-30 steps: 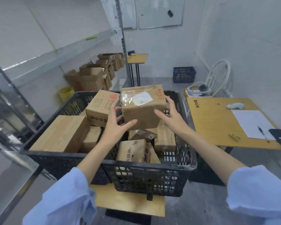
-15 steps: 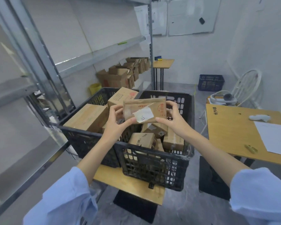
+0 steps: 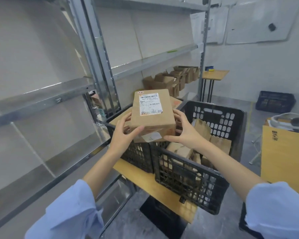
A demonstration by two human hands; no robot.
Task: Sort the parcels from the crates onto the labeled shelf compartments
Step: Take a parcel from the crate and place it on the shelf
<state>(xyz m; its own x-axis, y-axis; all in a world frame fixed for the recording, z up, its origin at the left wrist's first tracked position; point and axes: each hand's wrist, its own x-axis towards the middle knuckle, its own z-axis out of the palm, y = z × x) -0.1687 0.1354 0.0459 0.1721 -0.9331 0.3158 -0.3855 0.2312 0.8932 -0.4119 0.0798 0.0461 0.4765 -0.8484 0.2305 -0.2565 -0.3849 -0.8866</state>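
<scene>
Big change in the last second: the view has swung off the far wall and round to the shelf (image 3: 41, 99), which now fills everything from 8 to 12 o'clock. The parcel (image 3: 152, 118) has been rolled over too. A second ago it showed me only a small white sticker; now the full shipping label (image 3: 149, 105) faces up at me.

The parcel is dead centre, up in the air just over the crate's (image 3: 188, 183) 10 o'clock corner and touching nothing but my grips. The left grip (image 3: 123, 135) clasps its 8 o'clock corner with the thumb across the near face. The right grip (image 3: 185, 133) cups the 4 o'clock corner, fingers wrapped underneath. Both are holding firmly.

My read is that the picking is done and this is the address check before I choose a compartment. None of the shelf levels I can see has a parcel on it yet.

Now the writing. Under the barcode the bold line looks like "507 N705 A34". A handwritten mark at the parcel's 11 o'clock corner could be "2-4", though I'm not sure of it. The small sticker (image 3: 152, 136) now sits on the near face and is too faint to read. A green tag (image 3: 172, 51) on a shelf edge at 1 o'clock is too small to read. There are black characters on the bench (image 3: 283, 152) at 3 o'clock that I can't make out.
</scene>
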